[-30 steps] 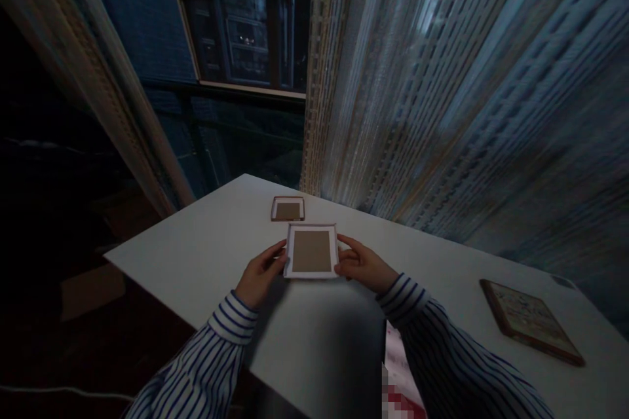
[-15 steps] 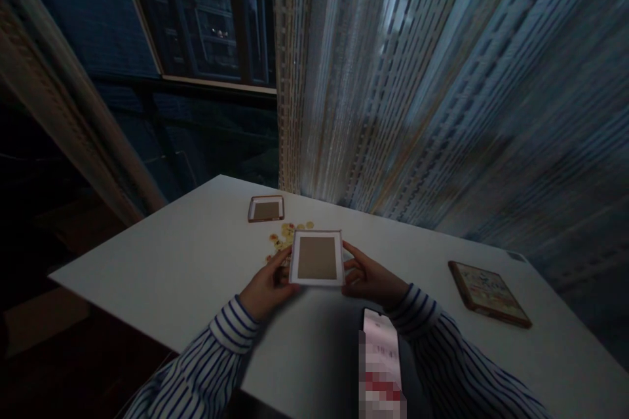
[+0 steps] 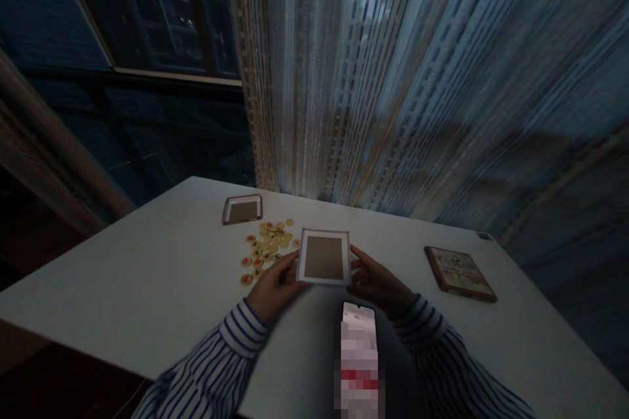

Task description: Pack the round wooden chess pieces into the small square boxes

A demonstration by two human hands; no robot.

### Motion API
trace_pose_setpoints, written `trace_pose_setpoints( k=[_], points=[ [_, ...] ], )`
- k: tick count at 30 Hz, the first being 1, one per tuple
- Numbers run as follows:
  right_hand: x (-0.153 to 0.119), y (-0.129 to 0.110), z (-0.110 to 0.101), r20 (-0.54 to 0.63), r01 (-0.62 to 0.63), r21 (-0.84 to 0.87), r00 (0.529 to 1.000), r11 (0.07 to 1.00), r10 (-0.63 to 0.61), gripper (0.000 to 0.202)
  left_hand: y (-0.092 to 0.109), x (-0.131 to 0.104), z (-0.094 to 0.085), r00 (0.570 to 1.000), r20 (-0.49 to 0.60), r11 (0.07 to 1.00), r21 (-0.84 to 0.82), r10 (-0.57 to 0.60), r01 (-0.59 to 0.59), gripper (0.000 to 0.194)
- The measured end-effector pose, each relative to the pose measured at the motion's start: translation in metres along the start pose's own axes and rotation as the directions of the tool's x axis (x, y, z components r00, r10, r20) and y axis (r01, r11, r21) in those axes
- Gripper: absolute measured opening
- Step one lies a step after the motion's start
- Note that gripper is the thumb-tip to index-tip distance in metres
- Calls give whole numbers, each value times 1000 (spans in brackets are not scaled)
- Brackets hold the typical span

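Observation:
Between my two hands is a shallow square box part [image 3: 324, 258], white inside with a grey-brown panel in the middle. My left hand [image 3: 275, 283] is closed on its left edge. On the right edge, my right hand [image 3: 378, 280] grips it with the fingers partly behind. Just beyond my left hand lies a loose spread of round, yellowish Chinese chess pieces [image 3: 269, 247], some with red characters and some with dark ones. My left hand may hide a few of them.
A similar shallow box part with a brown rim [image 3: 242, 209] lies at the back left of the white table [image 3: 162, 275]. At the right is a brown-edged box with a printed top [image 3: 460, 273]. A lit phone [image 3: 360, 340] lies near me. Curtains [image 3: 314, 78] hang behind.
My view has turned to the right, so the table's things sit further left. The held box part has shifted right relative to the chess pieces, and more pieces show.

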State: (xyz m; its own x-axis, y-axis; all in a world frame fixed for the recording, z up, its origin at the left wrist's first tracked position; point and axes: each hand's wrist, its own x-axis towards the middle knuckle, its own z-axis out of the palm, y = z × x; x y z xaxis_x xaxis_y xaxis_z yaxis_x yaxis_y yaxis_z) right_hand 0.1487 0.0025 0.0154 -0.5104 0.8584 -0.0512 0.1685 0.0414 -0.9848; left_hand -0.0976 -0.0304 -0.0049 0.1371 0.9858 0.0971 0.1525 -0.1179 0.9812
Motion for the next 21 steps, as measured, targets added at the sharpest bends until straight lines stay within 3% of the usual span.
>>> trace_pose_setpoints(
  k=[6, 13, 21],
  points=[
    [-18, 12, -14, -62, 36, -90, 997, 995, -42, 82, 2, 7, 22, 997, -48, 992, 109, 65, -60, 60],
    [-39, 25, -24, -188, 19, -190, 981, 982, -56, 70, 3, 16, 45, 991, -33, 956, 268, 130, -117, 52],
    [-48, 50, -39, -267, 22, -133, 962, 991, -57, 68, 9, 29, 72, 995, -22, 946, 312, 100, -88, 43]
  ],
)
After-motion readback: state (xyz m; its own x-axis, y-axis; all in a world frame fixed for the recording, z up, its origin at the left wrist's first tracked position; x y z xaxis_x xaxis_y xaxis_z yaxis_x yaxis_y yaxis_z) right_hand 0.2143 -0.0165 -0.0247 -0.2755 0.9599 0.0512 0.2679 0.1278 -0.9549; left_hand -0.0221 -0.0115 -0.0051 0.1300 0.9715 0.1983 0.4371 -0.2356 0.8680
